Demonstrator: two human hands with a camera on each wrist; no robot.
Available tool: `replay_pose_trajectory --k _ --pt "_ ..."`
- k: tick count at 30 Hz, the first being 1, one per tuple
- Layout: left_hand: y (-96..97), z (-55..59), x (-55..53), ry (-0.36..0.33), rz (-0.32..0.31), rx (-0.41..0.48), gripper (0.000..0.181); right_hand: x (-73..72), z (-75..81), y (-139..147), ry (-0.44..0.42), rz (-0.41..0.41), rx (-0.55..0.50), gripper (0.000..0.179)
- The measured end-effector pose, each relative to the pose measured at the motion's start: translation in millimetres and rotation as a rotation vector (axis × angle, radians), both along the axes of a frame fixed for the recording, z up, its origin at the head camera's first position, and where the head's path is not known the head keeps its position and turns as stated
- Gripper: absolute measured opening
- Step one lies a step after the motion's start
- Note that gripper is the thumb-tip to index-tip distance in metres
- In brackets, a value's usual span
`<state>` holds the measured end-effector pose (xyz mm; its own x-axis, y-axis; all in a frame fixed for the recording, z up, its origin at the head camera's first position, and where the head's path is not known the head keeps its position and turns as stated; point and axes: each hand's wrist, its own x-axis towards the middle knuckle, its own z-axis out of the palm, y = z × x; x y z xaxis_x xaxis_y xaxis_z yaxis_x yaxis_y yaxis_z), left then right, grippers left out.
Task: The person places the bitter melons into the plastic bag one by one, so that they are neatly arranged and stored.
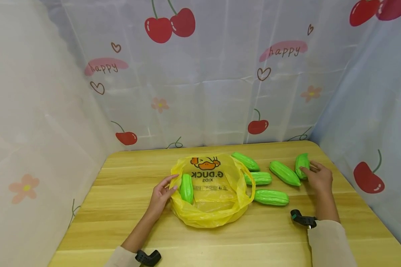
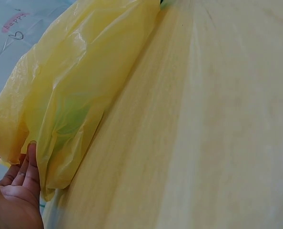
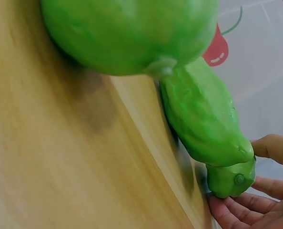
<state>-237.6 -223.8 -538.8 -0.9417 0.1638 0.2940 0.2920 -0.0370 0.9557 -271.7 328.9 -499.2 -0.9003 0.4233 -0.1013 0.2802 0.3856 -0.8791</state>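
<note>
A yellow plastic bag (image 1: 217, 218) with a duck print lies with its mouth toward me on the table. At its left rim, my left hand (image 1: 161, 194) holds the edge of the plastic between thumb and fingers. One green bitter melon (image 1: 186, 188) lies inside the bag near that hand. Far to the right, my right hand (image 1: 322, 180) grips another bitter melon (image 1: 302, 165), thumb on one side and fingers on the other. In the right wrist view, that gripped bitter melon (image 3: 231, 180) is partly hidden behind a nearer one (image 3: 203, 114).
Several more bitter melons lie between the bag and my right hand, among them one at the front (image 1: 271, 197) and one angled (image 1: 285, 173). The wooden table (image 1: 127, 189) meets a cherry-print curtain (image 1: 204, 92) at the back and sides.
</note>
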Motion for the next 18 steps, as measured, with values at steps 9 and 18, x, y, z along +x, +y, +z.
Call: replay_pose_trajectory --k 9,18 --pt "0.6 2.1 -0.1 0.0 -0.002 0.003 0.042 -0.9 10.8 -0.4 0.039 -0.046 -0.161 0.072" --pt "1.3 2.1 0.8 0.005 0.004 -0.014 0.043 4.6 29.3 -7.4 0.089 0.024 -0.291 0.074"
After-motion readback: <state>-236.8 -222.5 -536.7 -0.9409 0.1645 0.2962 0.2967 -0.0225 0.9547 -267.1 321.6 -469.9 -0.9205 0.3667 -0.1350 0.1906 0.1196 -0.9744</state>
